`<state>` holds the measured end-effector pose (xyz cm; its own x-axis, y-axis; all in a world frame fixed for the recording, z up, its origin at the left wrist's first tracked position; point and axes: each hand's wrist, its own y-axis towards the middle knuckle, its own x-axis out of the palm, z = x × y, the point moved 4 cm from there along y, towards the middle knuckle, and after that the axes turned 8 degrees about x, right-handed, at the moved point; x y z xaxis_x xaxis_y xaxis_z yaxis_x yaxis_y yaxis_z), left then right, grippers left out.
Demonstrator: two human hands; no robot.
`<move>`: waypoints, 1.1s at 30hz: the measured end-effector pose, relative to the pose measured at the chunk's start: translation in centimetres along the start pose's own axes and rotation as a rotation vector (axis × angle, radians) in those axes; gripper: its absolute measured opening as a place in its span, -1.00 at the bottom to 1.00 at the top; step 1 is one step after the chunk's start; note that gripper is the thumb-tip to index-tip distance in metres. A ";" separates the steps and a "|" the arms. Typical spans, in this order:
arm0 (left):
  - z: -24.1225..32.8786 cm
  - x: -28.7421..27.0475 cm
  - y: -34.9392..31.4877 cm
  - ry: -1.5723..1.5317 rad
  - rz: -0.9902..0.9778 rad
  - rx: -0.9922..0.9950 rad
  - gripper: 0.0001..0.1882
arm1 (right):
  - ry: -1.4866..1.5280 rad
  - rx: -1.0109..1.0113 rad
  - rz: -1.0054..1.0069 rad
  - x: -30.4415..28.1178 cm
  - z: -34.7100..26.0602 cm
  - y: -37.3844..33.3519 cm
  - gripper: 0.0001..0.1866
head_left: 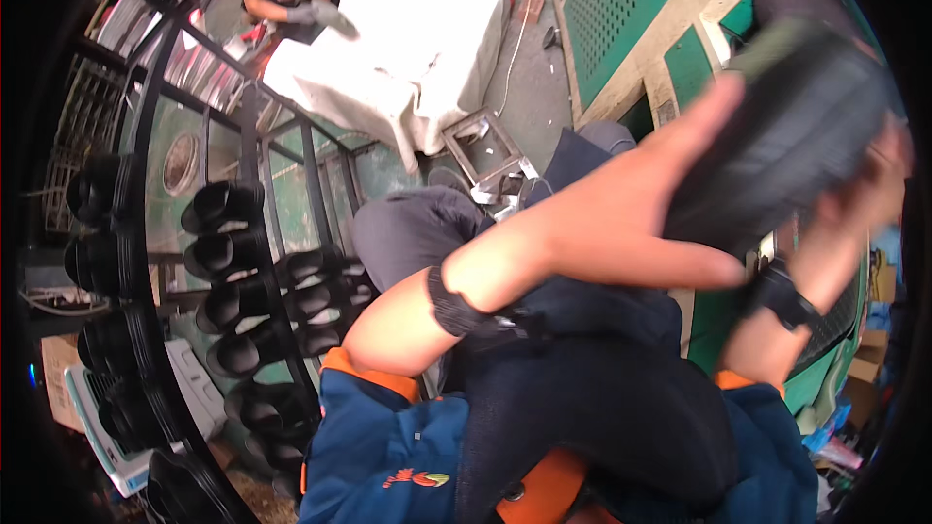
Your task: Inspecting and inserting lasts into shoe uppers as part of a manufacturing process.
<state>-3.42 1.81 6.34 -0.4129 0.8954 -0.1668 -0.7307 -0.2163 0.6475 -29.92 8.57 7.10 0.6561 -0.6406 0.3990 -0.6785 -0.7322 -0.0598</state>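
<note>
My two hands hold a dark black thing (777,136) up at the right, in front of the green machine. Motion blurs it; it is bulky, smooth and rounded, greenish at its upper end, perhaps footwear like that on the rack. My left hand (646,199) presses on its left side, thumb and fingers spread around it. On its far right side is my right hand (869,189), its fingers partly hidden and smeared. A black band circles my left wrist, and a black watch (784,296) sits on the right one.
A dark metal rack (146,126) on the left carries several black slippers (223,257). Green perforated machine panels (621,10) rise at the right. Ahead stand a white-covered block (417,29), a square metal frame (482,147) on the floor, and another person with gloved hands (318,14).
</note>
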 end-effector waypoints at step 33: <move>-19.8 -7.4 -21.3 -0.677 0.816 -1.176 -0.24 | -0.079 0.795 -0.451 10.9 35.5 0.0 -0.84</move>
<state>4.45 -7.96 -21.00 -0.8154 0.3235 0.4800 -0.5709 -0.5867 -0.5744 -11.04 -6.57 -21.06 0.8442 -0.2476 0.4754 0.0557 -0.8416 -0.5371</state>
